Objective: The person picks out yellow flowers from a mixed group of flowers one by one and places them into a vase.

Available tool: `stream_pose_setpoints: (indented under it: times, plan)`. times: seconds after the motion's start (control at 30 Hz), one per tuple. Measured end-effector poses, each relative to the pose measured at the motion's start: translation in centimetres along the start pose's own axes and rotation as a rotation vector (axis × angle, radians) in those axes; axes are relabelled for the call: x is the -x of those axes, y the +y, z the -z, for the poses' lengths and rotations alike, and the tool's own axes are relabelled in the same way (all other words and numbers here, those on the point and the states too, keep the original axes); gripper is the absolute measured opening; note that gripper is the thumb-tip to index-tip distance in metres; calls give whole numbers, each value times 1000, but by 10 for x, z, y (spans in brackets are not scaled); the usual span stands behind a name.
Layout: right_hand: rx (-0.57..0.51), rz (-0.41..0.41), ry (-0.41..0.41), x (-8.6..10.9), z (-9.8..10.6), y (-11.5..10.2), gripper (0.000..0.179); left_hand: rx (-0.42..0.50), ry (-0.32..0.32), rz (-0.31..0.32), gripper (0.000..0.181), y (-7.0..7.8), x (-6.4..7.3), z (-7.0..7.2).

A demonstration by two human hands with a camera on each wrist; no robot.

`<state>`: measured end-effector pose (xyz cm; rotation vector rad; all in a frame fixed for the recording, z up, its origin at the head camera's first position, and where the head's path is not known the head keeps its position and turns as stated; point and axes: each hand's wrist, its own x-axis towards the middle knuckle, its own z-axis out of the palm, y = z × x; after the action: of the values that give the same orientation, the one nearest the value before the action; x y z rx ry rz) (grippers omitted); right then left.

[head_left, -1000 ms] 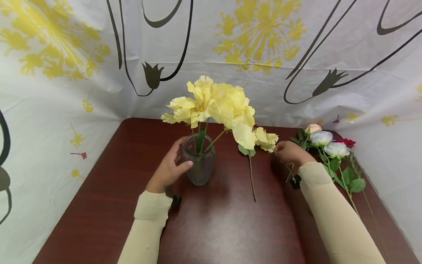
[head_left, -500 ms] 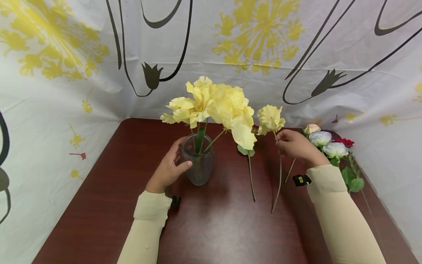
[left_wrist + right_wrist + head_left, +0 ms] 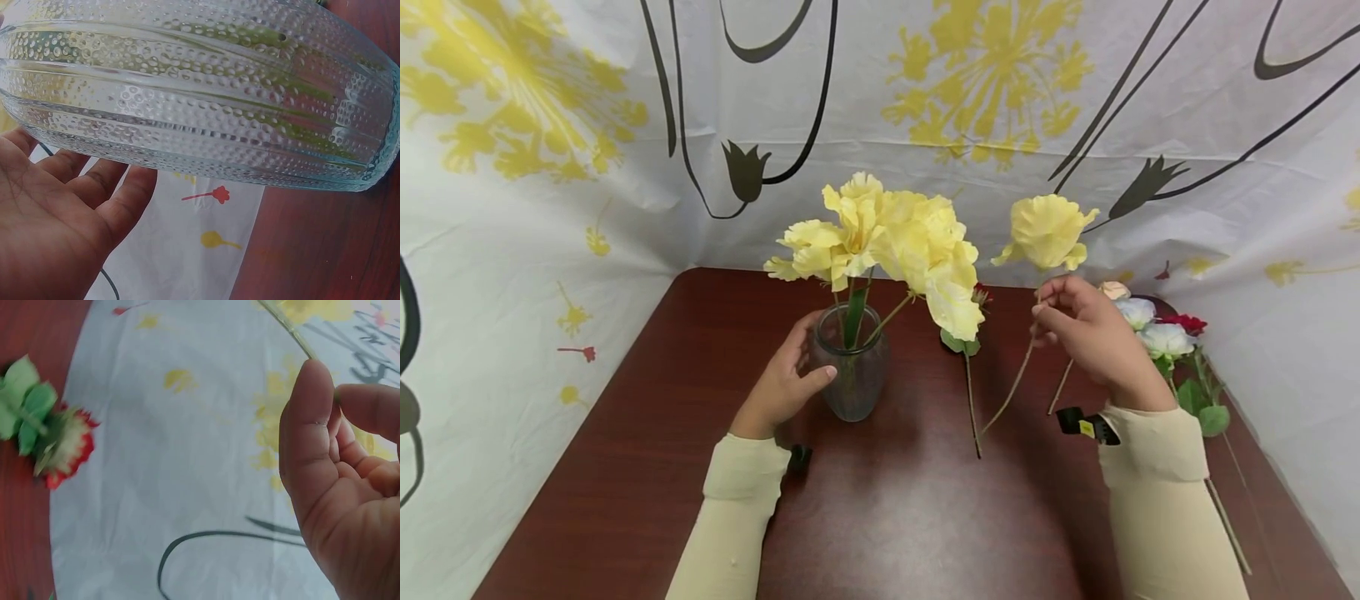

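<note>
A clear glass vase (image 3: pixel 852 387) stands upright on the table, holding several yellow artificial flowers (image 3: pixel 887 242). My left hand (image 3: pixel 785 379) holds the vase's left side, thumb in front and fingers toward the back. The left wrist view shows the vase's dimpled glass (image 3: pixel 206 112) above the fingers (image 3: pixel 128 197). With thumb and fingers, my right hand (image 3: pixel 1093 329) pinches the stem of another yellow flower (image 3: pixel 1047 232), its bloom upright and its stem slanting down left. In the right wrist view the thumb and a finger of the right hand (image 3: pixel 350 469) meet on this stem (image 3: pixel 290 328).
A red flower (image 3: pixel 69 447) with green leaves lies on the table (image 3: pixel 895 517), right of the vase. White, peach and red flowers (image 3: pixel 1165 340) lie in a pile at the right, partly behind the right hand. A patterned sheet (image 3: pixel 940 125) hangs around the table.
My right hand has lifted the yellow flower off the table and brought its bloom upright, higher and further right. The left hand has stayed at the vase.
</note>
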<state>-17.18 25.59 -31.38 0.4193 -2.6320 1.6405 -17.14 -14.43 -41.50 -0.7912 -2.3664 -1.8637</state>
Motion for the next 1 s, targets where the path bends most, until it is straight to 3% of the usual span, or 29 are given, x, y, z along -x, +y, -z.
stream_pose_setpoints:
  times: [0.13, 0.37, 0.53, 0.73, 1.0]
  plan:
    - [-154, 111, 66, 12, -11, -11, 12, 2, -1, -4, 69, 0, 0, 0]
    - [-662, 425, 116, 25, -26, -31, 11, -6, -1, -1, 69, 0, 0, 1]
    - [-963, 575, 251, 24, -36, -47, 10, 4, -6, -1, 69, 1, 0, 0]
    - [-1072, 602, 410, 18, -51, -56, 9, 7, -2, 0, 69, 0, 0, 0]
    - [-1031, 476, 561, 2, -70, -55, 14, -6, 4, 30, 70, -1, -1, 0]
